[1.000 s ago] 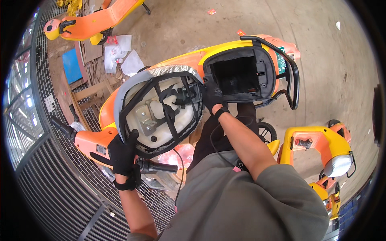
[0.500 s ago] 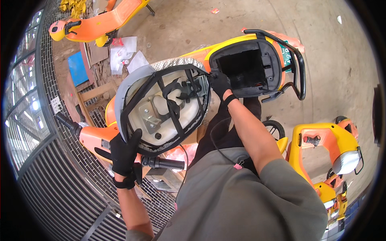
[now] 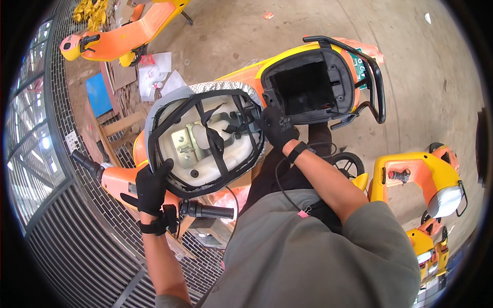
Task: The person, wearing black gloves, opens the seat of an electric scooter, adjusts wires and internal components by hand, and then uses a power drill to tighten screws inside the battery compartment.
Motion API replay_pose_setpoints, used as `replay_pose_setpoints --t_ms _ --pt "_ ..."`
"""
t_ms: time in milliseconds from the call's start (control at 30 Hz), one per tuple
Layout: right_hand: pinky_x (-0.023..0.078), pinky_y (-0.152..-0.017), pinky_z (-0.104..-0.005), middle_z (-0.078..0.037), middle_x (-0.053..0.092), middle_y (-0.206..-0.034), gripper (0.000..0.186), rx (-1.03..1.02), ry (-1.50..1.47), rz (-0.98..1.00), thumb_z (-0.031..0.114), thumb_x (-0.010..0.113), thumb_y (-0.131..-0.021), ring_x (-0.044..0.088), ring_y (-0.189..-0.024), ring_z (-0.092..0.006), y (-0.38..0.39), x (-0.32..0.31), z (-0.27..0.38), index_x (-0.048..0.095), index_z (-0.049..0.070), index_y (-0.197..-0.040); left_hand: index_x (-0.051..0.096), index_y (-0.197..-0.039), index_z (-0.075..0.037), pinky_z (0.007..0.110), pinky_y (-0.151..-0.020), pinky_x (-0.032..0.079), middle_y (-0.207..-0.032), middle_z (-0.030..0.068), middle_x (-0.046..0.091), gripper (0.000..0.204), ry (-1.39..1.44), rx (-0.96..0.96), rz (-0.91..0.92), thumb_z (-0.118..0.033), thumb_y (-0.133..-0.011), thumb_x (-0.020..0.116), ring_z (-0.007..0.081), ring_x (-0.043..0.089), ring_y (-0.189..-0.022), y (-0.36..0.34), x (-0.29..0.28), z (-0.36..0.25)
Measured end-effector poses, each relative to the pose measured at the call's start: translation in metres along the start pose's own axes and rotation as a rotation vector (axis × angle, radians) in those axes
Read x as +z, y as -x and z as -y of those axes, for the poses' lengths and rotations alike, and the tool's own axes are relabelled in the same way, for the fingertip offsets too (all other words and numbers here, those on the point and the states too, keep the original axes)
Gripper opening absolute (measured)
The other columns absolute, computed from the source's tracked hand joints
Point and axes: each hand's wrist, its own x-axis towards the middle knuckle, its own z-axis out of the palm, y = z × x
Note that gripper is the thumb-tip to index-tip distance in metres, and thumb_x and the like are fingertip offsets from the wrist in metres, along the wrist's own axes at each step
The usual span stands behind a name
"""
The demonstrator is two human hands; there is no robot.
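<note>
A scooter seat (image 3: 204,168), turned upside down, shows its white underside with a metal hinge bracket (image 3: 181,139). Around it sits a seat cover (image 3: 206,88) with silver, quilted-looking lining, a grey outer face and a black elastic edge. Black straps cross over the underside. My left hand (image 3: 153,189), in a black glove, is closed on the near left edge of seat and cover, thumb on top. On the right edge, my gloved right hand (image 3: 278,126) is closed with its back toward me; its fingertips and exactly what they pinch are hidden.
Beneath lies an orange and yellow scooter with an open black storage box (image 3: 303,87), a black rear rack (image 3: 379,87) and a handlebar grip (image 3: 213,211). Other scooters (image 3: 411,177) stand right and far left. Boards, papers (image 3: 154,77) and a blue panel (image 3: 99,95) litter the left floor.
My right hand has shifted slightly down along the cover's right edge, its back now facing me more. The seat has tilted a little; my left hand keeps its hold.
</note>
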Motion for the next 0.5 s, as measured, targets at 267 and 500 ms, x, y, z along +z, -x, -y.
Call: replay_pose_setpoints --t_ms 267,500 --pt "0.049 -0.078 -0.0463 -0.021 0.063 -0.096 0.041 0.214 0.201 0.393 0.031 0.053 -0.087 0.062 -0.092 -0.0357 -0.012 0.004 0.027 0.049 0.009 -0.122 0.068 -0.091 0.003 0.027 -0.059 0.045 -0.072 0.0034 0.066 0.030 -0.090 0.026 -0.051 -0.026 -0.082 0.070 0.0100 0.057 -0.062 0.009 0.007 -0.022" --pt "0.046 -0.073 -0.0405 -0.020 0.061 -0.087 0.025 0.018 -0.109 0.122 0.023 0.064 -0.081 0.059 -0.083 -0.0351 -0.008 0.034 -0.053 0.061 -0.001 -0.087 0.069 -0.089 0.004 0.028 -0.057 0.044 -0.068 0.0033 0.065 0.033 -0.099 0.063 -0.040 -0.029 -0.082 0.069 0.0091 0.056 -0.061 -0.014 0.000 0.004"
